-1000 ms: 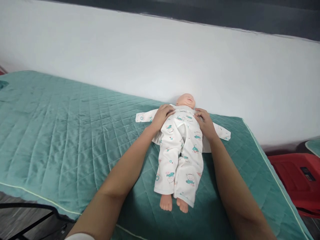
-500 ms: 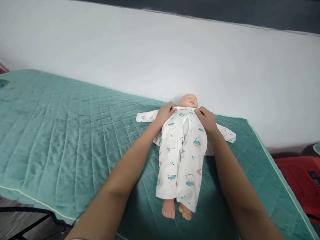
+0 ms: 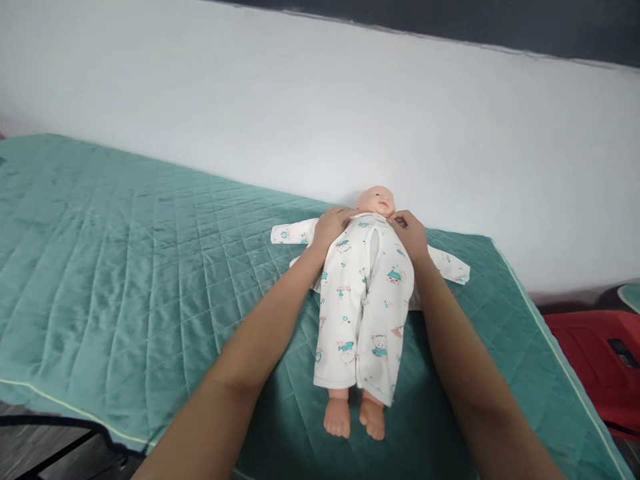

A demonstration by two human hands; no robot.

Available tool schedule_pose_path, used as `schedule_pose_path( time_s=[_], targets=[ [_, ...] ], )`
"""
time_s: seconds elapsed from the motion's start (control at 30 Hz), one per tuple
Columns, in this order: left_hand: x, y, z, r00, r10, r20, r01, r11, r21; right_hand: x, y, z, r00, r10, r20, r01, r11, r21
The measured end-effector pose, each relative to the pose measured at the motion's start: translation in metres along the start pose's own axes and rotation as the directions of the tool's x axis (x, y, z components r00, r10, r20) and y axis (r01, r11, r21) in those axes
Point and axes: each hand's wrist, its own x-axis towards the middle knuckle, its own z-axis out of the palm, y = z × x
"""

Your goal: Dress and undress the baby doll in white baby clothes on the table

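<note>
1. Two feet (image 3: 337, 417) are poking out below the trousers (image 3: 343, 313); for a neat fit, I judge, both hems should be sitting level, and the one on the person's right is slanting lower at its outer corner.
2. The white trousers are lying along the legs, showing small animal prints in teal and pink, with a slit (image 3: 375, 248) opening near the top.
3. At the waistband (image 3: 371, 217), the left hand (image 3: 331, 227) is resting on one side; whether its fingers are gripping, I cannot tell. The right hand (image 3: 411, 233) is pinching the other side. Keeping both sides equally high should be helping most, with no cloth bunching.
4. A matching shirt (image 3: 293, 232) is spreading its sleeves out to either side.
5. The doll (image 3: 376, 200) is lying on its back on the green quilt (image 3: 125, 267), its bald head resting just beside the wall (image 3: 300, 100).
</note>
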Motion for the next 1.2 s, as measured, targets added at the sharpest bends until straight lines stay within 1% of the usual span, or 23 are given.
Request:
schedule_pose_path(
  time_s=[0.07, 0.13, 0.23, 0.27, 0.33, 0.4, 0.43, 0.5, 0.57, 0.6, 0.63, 0.7, 0.73, 0.8, 0.83, 0.9, 0.97, 1.0, 1.03, 1.1, 1.2],
  targets=[
    [-0.009, 0.000, -0.002, 0.999, 0.031, 0.014, -0.032, 0.997, 0.073, -0.008, 0.000, -0.003, 0.998, -0.063, 0.020, 0.063, 0.998, 0.000],
    [-0.021, -0.001, -0.005, 0.999, 0.037, 0.018, -0.039, 0.992, 0.119, -0.018, 0.000, -0.009, 0.993, -0.110, 0.051, 0.112, 0.993, -0.040],
    [-0.041, -0.006, -0.008, 0.998, 0.054, -0.010, -0.053, 0.992, 0.117, -0.041, -0.001, -0.018, 0.989, -0.126, 0.079, 0.130, 0.990, -0.047],
    [-0.048, -0.008, -0.009, 0.998, 0.057, -0.031, -0.053, 0.993, 0.103, -0.051, -0.001, -0.021, 0.991, -0.113, 0.066, 0.115, 0.993, -0.029],
    [-0.063, -0.009, -0.010, 0.995, 0.046, -0.086, -0.042, 0.998, 0.051, -0.075, -0.003, -0.025, 0.999, -0.050, 0.003, 0.050, 0.999, 0.008],
    [-0.082, -0.005, -0.012, 0.987, 0.026, -0.156, -0.030, 0.999, -0.020, -0.105, -0.006, -0.028, 0.999, 0.020, -0.047, -0.018, 0.999, 0.047],
    [-0.094, -0.001, -0.013, 0.980, 0.015, -0.196, -0.027, 0.998, -0.055, -0.122, -0.009, -0.029, 0.998, 0.045, -0.046, -0.041, 0.996, 0.073],
    [-0.123, 0.014, -0.019, 0.960, -0.003, -0.280, -0.029, 0.994, -0.109, -0.158, -0.017, -0.033, 0.997, 0.074, -0.019, -0.071, 0.989, 0.131],
    [-0.161, 0.035, -0.026, 0.939, -0.008, -0.343, -0.043, 0.989, -0.141, -0.198, -0.027, -0.039, 0.994, 0.113, 0.003, -0.112, 0.982, 0.150],
    [-0.181, 0.048, -0.030, 0.935, -0.004, -0.356, -0.056, 0.986, -0.158, -0.217, -0.034, -0.042, 0.991, 0.135, 0.015, -0.136, 0.981, 0.138],
    [-0.200, 0.061, -0.033, 0.939, 0.007, -0.345, -0.072, 0.981, -0.178, -0.236, -0.041, -0.046, 0.988, 0.153, 0.035, -0.156, 0.980, 0.122],
    [-0.235, 0.087, -0.039, 0.959, 0.060, -0.276, -0.123, 0.968, -0.220, -0.270, -0.056, -0.053, 0.983, 0.160, 0.090, -0.167, 0.983, 0.076],
    [-0.249, 0.099, -0.041, 0.970, 0.080, -0.230, -0.136, 0.961, -0.239, -0.283, -0.064, -0.056, 0.981, 0.153, 0.116, -0.158, 0.986, 0.043],
    [-0.267, 0.119, -0.043, 0.988, 0.091, -0.122, -0.119, 0.961, -0.249, -0.303, -0.076, -0.059, 0.981, 0.122, 0.154, -0.118, 0.993, -0.030],
    [-0.272, 0.127, -0.044, 0.994, 0.085, -0.070, -0.099, 0.968, -0.232, -0.309, -0.081, -0.060, 0.981, 0.099, 0.166, -0.089, 0.994, -0.066],
    [-0.275, 0.139, -0.043, 0.997, 0.071, 0.016, -0.068, 0.987, -0.148, -0.316, -0.087, -0.059, 0.976, 0.045, 0.213, -0.016, 0.990, -0.139],
    [-0.273, 0.149, -0.040, 0.995, 0.072, 0.067, -0.070, 0.997, -0.026, -0.317, -0.090, -0.056, 0.961, 0.007, 0.276, 0.052, 0.977, -0.206],
    [-0.272, 0.153, -0.039, 0.994, 0.071, 0.079, -0.074, 0.997, 0.034, -0.316, -0.091, -0.055, 0.955, 0.005, 0.297, 0.066, 0.971, -0.230],
    [-0.271, 0.156, -0.037, 0.994, 0.069, 0.085, -0.076, 0.993, 0.088, -0.315, -0.092, -0.053, 0.952, 0.015, 0.305, 0.062, 0.968, -0.242],
    [-0.268, 0.161, -0.034, 0.995, 0.051, 0.080, -0.063, 0.985, 0.158, -0.313, -0.094, -0.049, 0.962, 0.059, 0.268, 0.004, 0.974, -0.228],
    [-0.266, 0.162, -0.032, 0.998, 0.014, 0.053, -0.022, 0.987, 0.158, -0.308, -0.093, -0.043, 0.971, 0.114, 0.209, -0.085, 0.986, -0.140]
  ],
)
